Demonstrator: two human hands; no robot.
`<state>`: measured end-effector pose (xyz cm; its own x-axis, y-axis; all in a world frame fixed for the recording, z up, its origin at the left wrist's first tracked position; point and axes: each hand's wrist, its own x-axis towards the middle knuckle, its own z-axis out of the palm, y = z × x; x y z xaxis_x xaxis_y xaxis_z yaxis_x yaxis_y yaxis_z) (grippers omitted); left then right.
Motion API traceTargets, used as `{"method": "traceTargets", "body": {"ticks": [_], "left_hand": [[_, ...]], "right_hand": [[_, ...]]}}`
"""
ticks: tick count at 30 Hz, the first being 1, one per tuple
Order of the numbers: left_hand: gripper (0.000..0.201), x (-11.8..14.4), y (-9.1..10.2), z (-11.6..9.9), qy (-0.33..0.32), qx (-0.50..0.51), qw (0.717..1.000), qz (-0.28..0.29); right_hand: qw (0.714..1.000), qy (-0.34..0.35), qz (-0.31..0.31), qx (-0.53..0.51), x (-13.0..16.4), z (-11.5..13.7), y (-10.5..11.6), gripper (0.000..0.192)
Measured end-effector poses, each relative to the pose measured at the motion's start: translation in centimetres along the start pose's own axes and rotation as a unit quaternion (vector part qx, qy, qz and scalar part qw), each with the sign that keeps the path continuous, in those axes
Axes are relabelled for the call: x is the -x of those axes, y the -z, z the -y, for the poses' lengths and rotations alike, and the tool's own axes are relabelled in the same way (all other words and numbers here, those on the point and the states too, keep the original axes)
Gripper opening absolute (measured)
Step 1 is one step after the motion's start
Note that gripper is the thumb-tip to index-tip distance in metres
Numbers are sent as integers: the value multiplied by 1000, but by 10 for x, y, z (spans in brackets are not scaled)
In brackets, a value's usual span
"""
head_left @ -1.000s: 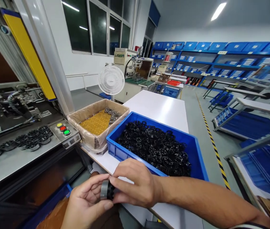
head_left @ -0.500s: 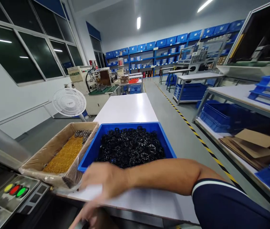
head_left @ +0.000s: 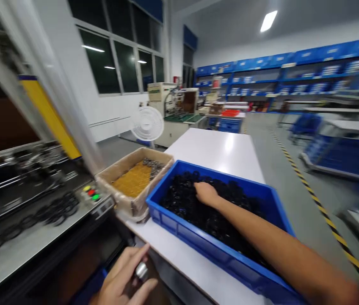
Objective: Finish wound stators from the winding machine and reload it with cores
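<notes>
Low at the near edge of the head view, pinched a small silvery ring (head_left: 141,270) in the left hand (head_left: 120,281), thumb under, fingers curled over, closed on it. Kept that grip below the front edge of the table (head_left: 220,146), well short of the bin (head_left: 198,241).

Up and to the right of that grip, reached across with the right hand (head_left: 205,193), palm down, into the bin. Sank the fingertips among the black parts (head_left: 227,220) near the bin's far left corner. Could not tell whether those fingers were closed on a part or merely spread on the heap: blurred, and half buried.

A second earlier, had both hands together on one ring-and-black-part stack, close in front of the body. Half a second earlier, swung the right arm over the table edge, left hand dropping low. By now, parted the hands fully: ring left with the left hand alone, right hand moved off to the loose black parts. Read as one piece finished with by the right hand and fresh stock being felt for, as a judgement only.

Just left of the right hand, touching the bin's side: a box (head_left: 125,203) lined with a yellow sheet (head_left: 133,180), a few dark parts at its back. Farther left of the box, above the left hand: buttons (head_left: 91,192) on a machine, with dark rings (head_left: 55,209) lined up on its bed. Beyond the box, well apart: a fan (head_left: 147,123).
</notes>
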<state>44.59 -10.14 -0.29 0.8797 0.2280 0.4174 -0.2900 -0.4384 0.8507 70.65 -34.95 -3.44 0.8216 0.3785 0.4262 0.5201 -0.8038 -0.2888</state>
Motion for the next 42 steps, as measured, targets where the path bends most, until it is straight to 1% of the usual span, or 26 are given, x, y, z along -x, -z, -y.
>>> {"method": "traceTargets", "body": {"ticks": [2,3,5,7,9,10,11,13,15,16,17,18,19,21,22,24,27,28,32,34,37,39,42], "left_hand": [[56,1,6,-3,-18,-24,999,13],[57,2,10,-3,-21,-29,999,29],[50,5,17,-4,-1,-2,998,64],[43,8,20,-6,61,79,992,74],[40,9,21,-10,133,177,972,73],[39,9,21,-12,157,219,961,65],[40,8,21,-14,171,250,951,57],[42,4,20,-17,183,288,940,31],[44,-2,18,-17,188,304,934,13],[45,-5,16,-17,193,308,931,13],[47,-7,13,-16,198,312,929,15],[47,-9,10,-15,202,318,926,23],[48,-10,6,-15,204,324,923,33],[48,-11,-3,-16,215,337,916,43],[49,-11,-8,-17,222,342,912,44],[51,-10,-15,-23,236,346,907,32],[49,-8,-20,-31,244,338,909,3],[48,-8,-20,-34,243,331,912,-8],[45,-8,-17,-41,236,298,924,-39],[45,-7,-14,-43,235,295,925,-40],[45,-4,-12,-45,238,307,921,-22],[45,-3,-10,-47,237,311,920,-14],[44,-2,-9,-48,238,311,920,-22]], "right_hand": [[1000,6,28,-10,-3,-4,-1,15],[999,6,42,-14,-5,-6,-2,16],[998,-1,61,-18,-9,-9,-1,16],[997,-17,71,-22,-14,-10,3,23],[996,-36,75,-31,-21,-3,9,27],[995,-43,77,-40,-23,3,14,28],[994,-46,78,-53,-24,13,21,27],[992,-39,80,-89,-19,40,38,25],[987,-14,81,-136,-2,75,58,25],[984,6,84,-157,10,94,68,23],[977,40,84,-193,24,113,77,19],[948,118,78,-285,38,129,84,17],[918,178,74,-348,50,143,89,16],[877,251,46,-407,70,161,92,15],[869,268,30,-414,76,165,92,17],[867,283,1,-409,81,164,87,18],[865,315,-23,-391,78,157,81,17],[861,332,-26,-384,77,156,79,20],[841,394,-12,-369,74,154,78,41],[843,411,-22,-346,74,155,77,43],[849,429,-52,-303,75,154,77,37],[849,438,-57,-288,75,153,77,39],[848,452,-60,-270,76,152,77,36]]}}
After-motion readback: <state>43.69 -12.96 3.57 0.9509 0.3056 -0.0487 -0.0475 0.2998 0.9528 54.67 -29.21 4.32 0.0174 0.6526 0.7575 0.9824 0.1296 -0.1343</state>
